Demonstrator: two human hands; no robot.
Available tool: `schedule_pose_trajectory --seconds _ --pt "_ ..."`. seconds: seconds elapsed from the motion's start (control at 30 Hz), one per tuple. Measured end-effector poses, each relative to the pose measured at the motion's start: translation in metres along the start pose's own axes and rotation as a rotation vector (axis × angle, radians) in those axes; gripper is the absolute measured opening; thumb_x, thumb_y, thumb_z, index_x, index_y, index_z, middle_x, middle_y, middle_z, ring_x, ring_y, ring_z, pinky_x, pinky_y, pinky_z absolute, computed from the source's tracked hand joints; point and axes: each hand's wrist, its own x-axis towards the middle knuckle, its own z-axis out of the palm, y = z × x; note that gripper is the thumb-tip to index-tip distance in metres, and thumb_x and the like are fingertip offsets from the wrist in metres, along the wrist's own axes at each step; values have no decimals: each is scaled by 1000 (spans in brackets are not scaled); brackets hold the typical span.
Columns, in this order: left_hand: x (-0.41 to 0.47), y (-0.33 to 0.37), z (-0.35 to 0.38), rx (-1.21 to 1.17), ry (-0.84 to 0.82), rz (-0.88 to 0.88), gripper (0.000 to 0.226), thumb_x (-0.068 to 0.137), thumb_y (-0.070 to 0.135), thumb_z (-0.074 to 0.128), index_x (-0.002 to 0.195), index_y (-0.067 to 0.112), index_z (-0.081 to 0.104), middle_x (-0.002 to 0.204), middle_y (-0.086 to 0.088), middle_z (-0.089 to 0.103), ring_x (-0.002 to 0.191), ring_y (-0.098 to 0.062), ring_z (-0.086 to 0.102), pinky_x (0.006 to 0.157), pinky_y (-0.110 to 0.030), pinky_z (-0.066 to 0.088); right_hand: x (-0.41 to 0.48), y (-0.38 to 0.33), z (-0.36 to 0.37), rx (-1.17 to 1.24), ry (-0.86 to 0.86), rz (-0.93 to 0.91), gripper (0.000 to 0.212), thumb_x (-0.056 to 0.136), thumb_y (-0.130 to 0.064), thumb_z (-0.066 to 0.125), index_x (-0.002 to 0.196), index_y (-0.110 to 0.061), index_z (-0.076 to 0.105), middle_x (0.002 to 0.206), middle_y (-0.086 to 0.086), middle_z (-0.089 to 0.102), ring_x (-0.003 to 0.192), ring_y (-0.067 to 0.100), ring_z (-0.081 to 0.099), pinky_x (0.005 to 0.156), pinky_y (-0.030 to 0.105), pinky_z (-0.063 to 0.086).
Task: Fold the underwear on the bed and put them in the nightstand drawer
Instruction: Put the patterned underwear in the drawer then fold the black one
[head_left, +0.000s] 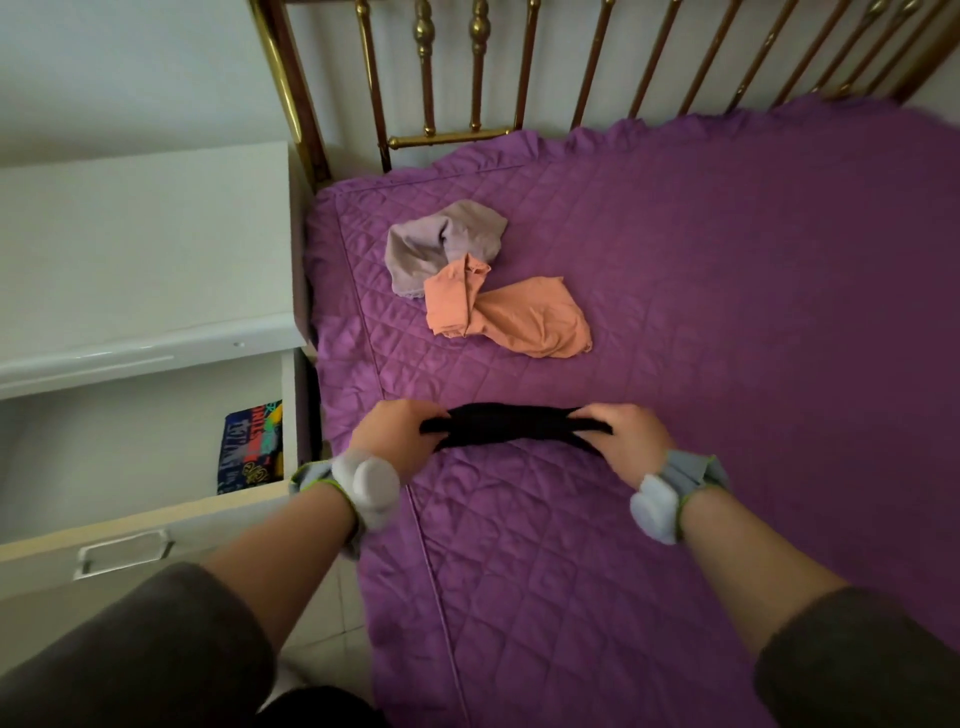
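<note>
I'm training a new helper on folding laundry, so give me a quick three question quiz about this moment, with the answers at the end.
1. True or false: the left hand and the right hand each grip one end of the black underwear.
2. How many other pieces lie untouched farther up the purple bed cover? A one, B two, C four.
3. Is the nightstand drawer open or shut?

Key
1. True.
2. B: the orange piece and the greyish-lilac piece, which it overlaps.
3. Open, with a colourful printed item inside.
</note>
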Motion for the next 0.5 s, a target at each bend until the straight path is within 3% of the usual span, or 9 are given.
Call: schedule_pose_trajectory --seconds 0.07,0.13,0.2,0.27,0.37,0.5 --pt "-1 -6 -18 -205 -115 -3 6 86 21 65 86 16 69 72 2 66 75 -19 65 65 -21 48 3 -2 -24 59 -76 41 20 86 -17 65 105 -17 71 98 -5 69 90 7 60 66 6 37" --pt "0 -13 -30 -280 -192 -25 20 83 25 70 98 12 72 82 0 71 77 -16 66 77 -26 53 8 -3 -43 68 -192 65 16 84 -18 67 100 -17 70 94 -3 69 83 6 61 65 6 42" --pt "6 -16 -35 -189 -261 -44 28 82 31 70 103 12 71 95 -7 73 89 -22 68 88 -35 53 13 -5 -55 15 -281 75 15 84 -20 68 97 -14 70 94 1 70 79 4 61 69 8 45" --pt "16 -17 -34 -77 -323 -67 31 83 36 68 103 13 71 99 -9 72 89 -22 67 87 -34 51 23 -6 -58 -72 -263 73 18 84 -25 68 97 -13 71 97 3 71 85 9 62 76 18 45" --pt "30 -19 -29 -121 -209 -140 33 84 38 66 108 14 69 104 -7 69 88 -15 59 80 -24 42 38 -5 -48 -152 -137 82 26 87 -31 63 107 -14 68 109 4 70 103 18 62 87 26 42" --pt "26 -31 -8 -167 -133 -333 60 84 38 67 133 9 49 130 -11 56 117 -26 55 97 -30 42 40 12 -24 -217 -216 214 51 85 -31 66 130 -11 51 132 9 57 122 24 53 101 30 40"
